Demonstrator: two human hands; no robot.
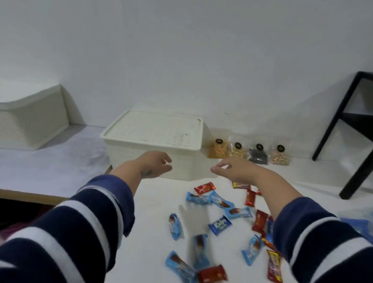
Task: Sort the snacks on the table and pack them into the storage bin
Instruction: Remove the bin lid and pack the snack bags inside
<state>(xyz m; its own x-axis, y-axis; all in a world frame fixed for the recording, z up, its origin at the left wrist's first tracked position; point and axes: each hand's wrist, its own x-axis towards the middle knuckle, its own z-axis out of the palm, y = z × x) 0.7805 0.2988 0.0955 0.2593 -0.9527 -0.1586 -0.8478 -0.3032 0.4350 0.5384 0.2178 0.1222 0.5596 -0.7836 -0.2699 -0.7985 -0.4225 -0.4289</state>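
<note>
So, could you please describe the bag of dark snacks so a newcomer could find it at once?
Start at the lidded white bin against the wall. To its right stands a row of four clear bags with round black labels. The dark bag is third from the bin, the only one with blackish contents; its neighbours hold pale or orange pieces.

Cream storage bin (153,138), navy-and-white striped sleeves (94,219), black stool (366,128) — blue and red snack wrappers (220,225) on a white table (158,207).
</note>
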